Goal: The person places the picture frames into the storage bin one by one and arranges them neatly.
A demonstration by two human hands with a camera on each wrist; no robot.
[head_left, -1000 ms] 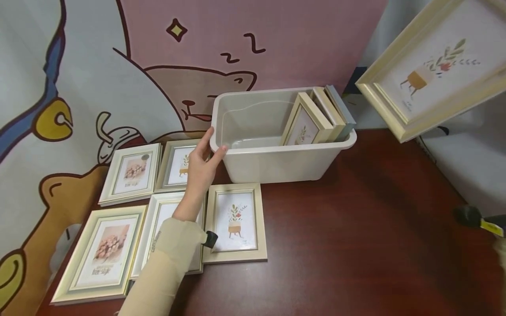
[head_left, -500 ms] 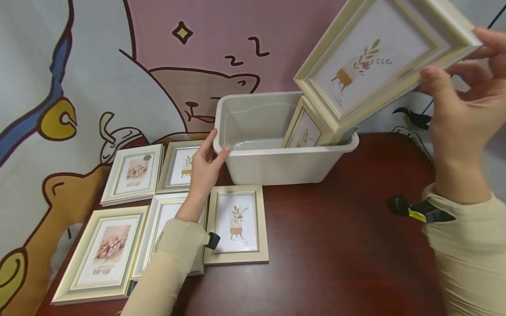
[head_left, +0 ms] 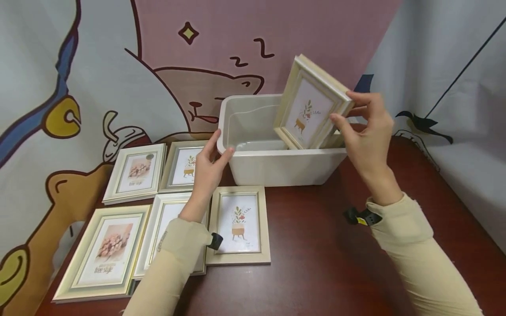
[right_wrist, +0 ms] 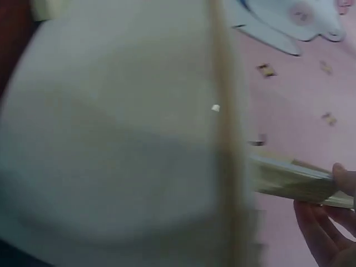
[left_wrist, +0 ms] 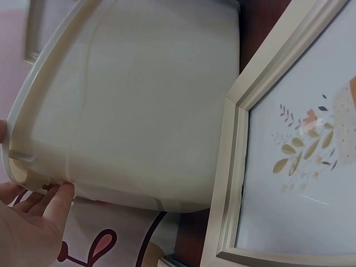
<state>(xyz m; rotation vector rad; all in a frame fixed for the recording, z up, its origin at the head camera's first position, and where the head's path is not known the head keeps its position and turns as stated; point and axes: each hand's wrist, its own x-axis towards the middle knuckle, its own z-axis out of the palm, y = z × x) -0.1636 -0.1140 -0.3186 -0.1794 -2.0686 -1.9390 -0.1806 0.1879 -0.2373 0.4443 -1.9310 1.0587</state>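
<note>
Five frames [head_left: 166, 206] lie flat at the table's left edge, not yet binned. Your left hand [head_left: 207, 169] grips the bin [head_left: 276, 166] by its left rim corner, thumb inside and fingers curled outside. Your right hand [head_left: 365, 131] pinches the plant-print frame [head_left: 310, 105] by its right edge, tilted, lower end just inside the bin's right end. Looks like stored frames stand behind it, mostly hidden. Judgement: roughly halfway through, this one going in, five left.

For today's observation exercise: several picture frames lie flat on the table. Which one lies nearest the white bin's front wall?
The potted-plant frame beside the left hand's wrist. Its top edge almost reaches the bin; the other flat frames lie further left.
</note>
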